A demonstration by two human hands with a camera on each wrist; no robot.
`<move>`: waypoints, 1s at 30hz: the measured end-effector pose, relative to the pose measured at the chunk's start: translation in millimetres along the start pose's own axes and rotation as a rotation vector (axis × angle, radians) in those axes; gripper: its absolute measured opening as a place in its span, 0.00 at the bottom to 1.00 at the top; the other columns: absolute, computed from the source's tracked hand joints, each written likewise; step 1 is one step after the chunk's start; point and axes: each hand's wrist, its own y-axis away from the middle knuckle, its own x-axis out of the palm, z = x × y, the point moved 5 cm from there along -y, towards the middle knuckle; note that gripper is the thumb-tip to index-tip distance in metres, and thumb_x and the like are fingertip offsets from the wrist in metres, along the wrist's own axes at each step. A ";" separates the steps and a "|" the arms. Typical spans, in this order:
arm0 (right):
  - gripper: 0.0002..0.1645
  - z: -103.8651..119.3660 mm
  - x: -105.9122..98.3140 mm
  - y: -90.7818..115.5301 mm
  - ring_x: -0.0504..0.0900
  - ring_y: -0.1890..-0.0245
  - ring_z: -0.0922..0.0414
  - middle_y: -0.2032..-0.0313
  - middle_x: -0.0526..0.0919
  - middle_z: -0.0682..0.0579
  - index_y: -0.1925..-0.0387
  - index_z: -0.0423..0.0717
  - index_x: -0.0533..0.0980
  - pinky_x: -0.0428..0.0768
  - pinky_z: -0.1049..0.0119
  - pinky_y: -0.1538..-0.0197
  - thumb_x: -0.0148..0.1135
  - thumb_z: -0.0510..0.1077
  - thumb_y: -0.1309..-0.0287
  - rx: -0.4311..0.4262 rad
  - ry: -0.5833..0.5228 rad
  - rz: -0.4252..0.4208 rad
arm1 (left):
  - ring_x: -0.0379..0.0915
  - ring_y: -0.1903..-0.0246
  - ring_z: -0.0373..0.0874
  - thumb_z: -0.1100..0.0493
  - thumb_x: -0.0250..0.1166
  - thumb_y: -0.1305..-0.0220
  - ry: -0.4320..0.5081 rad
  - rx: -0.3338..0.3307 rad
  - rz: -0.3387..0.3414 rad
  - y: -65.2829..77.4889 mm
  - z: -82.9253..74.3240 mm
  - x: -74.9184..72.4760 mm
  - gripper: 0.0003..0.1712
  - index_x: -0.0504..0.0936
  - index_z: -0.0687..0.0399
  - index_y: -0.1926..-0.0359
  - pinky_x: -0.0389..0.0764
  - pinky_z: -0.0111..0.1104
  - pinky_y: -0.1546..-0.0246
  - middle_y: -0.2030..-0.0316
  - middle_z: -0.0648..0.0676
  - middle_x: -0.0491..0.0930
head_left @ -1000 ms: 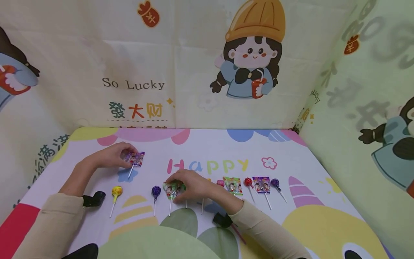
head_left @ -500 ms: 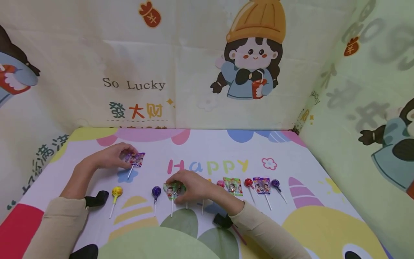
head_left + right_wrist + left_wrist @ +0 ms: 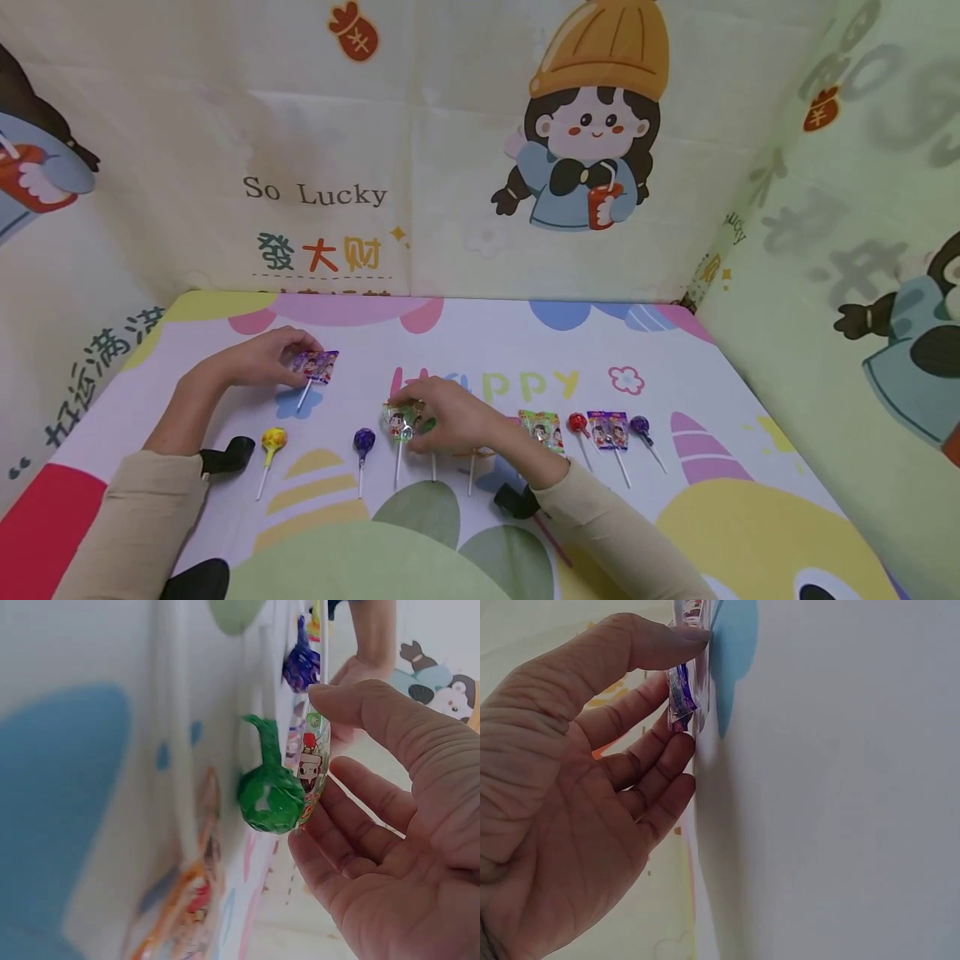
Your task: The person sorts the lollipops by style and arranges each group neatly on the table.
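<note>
My left hand point(image 3: 270, 358) pinches a flat lollipop in a purple printed wrapper point(image 3: 321, 367) at the far left of the table, its white stick pointing toward me. In the left wrist view, thumb and fingers close on the wrapper's edge point(image 3: 681, 697), near the white surface. Near the middle, my right hand point(image 3: 461, 417) holds a flat lollipop in a clear and green printed wrapper point(image 3: 311, 761) between thumb and fingers. A round green lollipop point(image 3: 270, 799) stands right beside that wrapper in the right wrist view. The right hand partly covers it in the head view.
A yellow lollipop point(image 3: 273, 442) and a dark purple one point(image 3: 363, 443) lie at left. An orange-wrapped one point(image 3: 191, 915) lies near the right hand. Rightward are a green packet lollipop point(image 3: 542, 429), a red one point(image 3: 577, 423), a purple packet one point(image 3: 608, 429) and a dark purple one point(image 3: 640, 427).
My right hand has shifted slightly away from me with the green-wrapped lollipop, uncovering more of the orange-wrapped one. My left hand keeps its pinch on the purple-wrapped lollipop in the same place.
</note>
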 end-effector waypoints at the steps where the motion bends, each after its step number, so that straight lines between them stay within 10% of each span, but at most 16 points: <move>1: 0.32 0.3 -1.5 -1.6 0.77 0.48 0.60 0.46 0.83 0.54 0.38 0.46 0.77 0.73 0.67 0.40 0.76 0.43 0.45 -0.005 0.003 -0.008 | 0.69 0.43 0.62 0.57 0.77 0.43 0.000 0.000 -0.002 0.5 0.0 -0.4 0.31 0.77 0.62 0.41 0.70 0.63 0.38 0.43 0.64 0.76; 30: 0.33 -4.7 -20.4 -53.3 0.80 0.43 0.55 0.44 0.84 0.48 0.38 0.40 0.77 0.74 0.66 0.37 0.78 0.41 0.45 -0.042 -0.013 -0.074 | 0.68 0.42 0.62 0.57 0.77 0.43 -0.002 -0.026 -0.007 0.4 -0.2 1.6 0.31 0.77 0.62 0.41 0.69 0.62 0.37 0.43 0.65 0.74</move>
